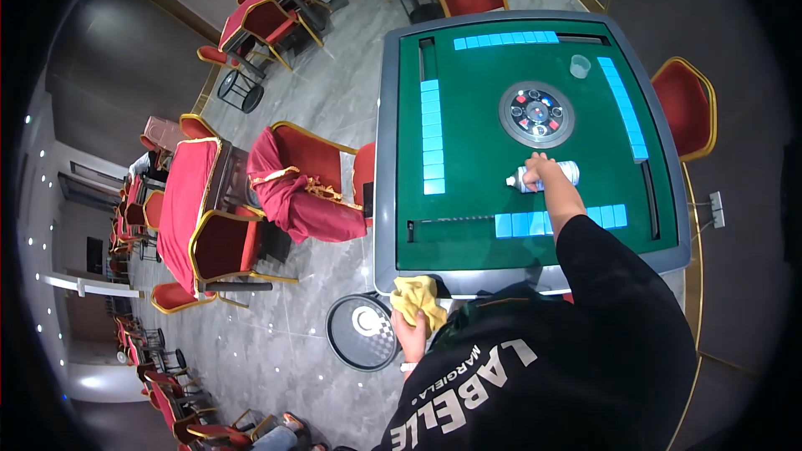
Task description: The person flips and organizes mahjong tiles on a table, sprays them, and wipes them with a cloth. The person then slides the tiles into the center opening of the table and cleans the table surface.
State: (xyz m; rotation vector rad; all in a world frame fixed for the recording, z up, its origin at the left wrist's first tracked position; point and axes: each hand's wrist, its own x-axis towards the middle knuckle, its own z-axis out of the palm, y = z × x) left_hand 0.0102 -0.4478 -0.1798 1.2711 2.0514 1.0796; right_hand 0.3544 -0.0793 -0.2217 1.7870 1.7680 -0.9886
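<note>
A green-topped mahjong table [468, 242] with a grey frame fills the right half of the view. My right hand [539, 170] is wrapped round a white spray can [565, 174] that lies on its side on the felt. Blue tiles [510, 225] stand in a row just below the can. At the table's lower left corner my left hand [409, 332] grips a crumpled yellow cloth [418, 301]. The round centre unit [536, 114] with dice lies above my right hand, and a clear cup [580, 66] stands beyond it.
More blue tile rows [433, 138] line the other table sides. A round black tray stand [332, 342] is beside my left hand. Left of the table are a red chair [313, 154] draped with red cloth [309, 209] and a red-covered table [188, 209]. A person's legs show at the bottom.
</note>
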